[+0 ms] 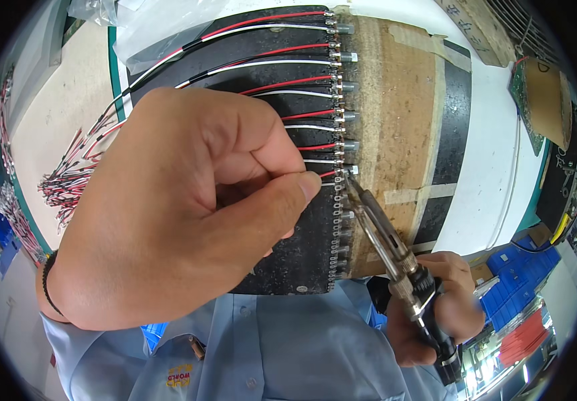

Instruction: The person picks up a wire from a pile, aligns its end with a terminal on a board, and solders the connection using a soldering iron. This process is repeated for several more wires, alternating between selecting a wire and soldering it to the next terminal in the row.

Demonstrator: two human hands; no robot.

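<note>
Between thumb and forefinger, my left hand (201, 200) pinches a thin wire, whose red end (327, 174) sticks out toward a row of small metal terminals (336, 217). In my right hand (452, 301) is a soldering iron (383, 244) with a metal barrel and black grip. Its tip meets the terminal row right beside that red end; whether they touch I cannot tell. Farther up the row, red wires (308, 80) and white wires (302, 62) run leftward from the terminals. Lower terminals show no wires on them. My left hand hides part of the wires and the black board (302, 254).
A brown taped strip (405, 100) lies right of the terminals. Bundled wire ends (68, 187) spread at the left, with a clear plastic bag (161, 40) at the top. A green circuit board (526, 100) stands far right, above blue bins (516, 274).
</note>
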